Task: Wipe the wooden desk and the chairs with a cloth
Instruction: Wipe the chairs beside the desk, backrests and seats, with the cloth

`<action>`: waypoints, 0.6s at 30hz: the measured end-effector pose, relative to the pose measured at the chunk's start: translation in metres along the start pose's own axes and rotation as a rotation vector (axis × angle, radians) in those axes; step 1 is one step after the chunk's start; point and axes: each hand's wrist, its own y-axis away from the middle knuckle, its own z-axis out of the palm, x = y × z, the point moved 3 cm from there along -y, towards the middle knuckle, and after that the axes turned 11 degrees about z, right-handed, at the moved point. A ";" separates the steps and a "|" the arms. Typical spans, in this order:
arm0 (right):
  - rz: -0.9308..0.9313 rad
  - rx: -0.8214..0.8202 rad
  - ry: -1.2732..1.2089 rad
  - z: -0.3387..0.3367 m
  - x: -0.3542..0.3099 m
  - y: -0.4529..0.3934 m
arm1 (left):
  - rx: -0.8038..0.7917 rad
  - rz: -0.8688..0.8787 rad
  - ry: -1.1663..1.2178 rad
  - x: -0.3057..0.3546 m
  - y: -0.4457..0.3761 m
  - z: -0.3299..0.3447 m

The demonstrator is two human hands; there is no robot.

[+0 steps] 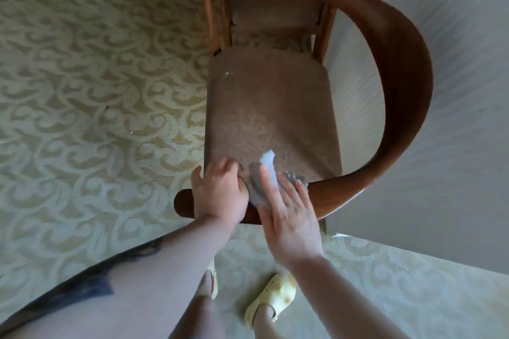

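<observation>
— Looking down, what is closest?

— Two feet in yellow shoes on the carpet. Just past them, the right hand lies flat with straight fingers, pressing the cloth on the chair rim.

— And the left hand?

— Its fingers curl over the rim, right beside the cloth. It holds the chair steady.

— How do I wipe well?

— I think you keep your palm flat, push softly, and follow the curved wood all the way round.

— How does the chair look?

— Dark, shiny wood with a brown, soft seat. Its far back gleams.
</observation>
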 end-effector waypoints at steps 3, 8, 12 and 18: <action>0.258 0.142 0.040 -0.012 0.028 -0.014 | 0.002 0.068 0.031 0.001 0.001 0.002; 0.397 0.261 -0.021 0.024 -0.048 -0.014 | -0.021 0.039 0.103 -0.003 -0.012 0.000; 0.436 0.350 -0.016 0.026 -0.047 -0.012 | -0.086 0.113 0.214 -0.001 -0.011 -0.003; 0.445 0.417 0.036 0.027 -0.051 -0.013 | -0.058 0.193 0.285 -0.005 -0.012 0.002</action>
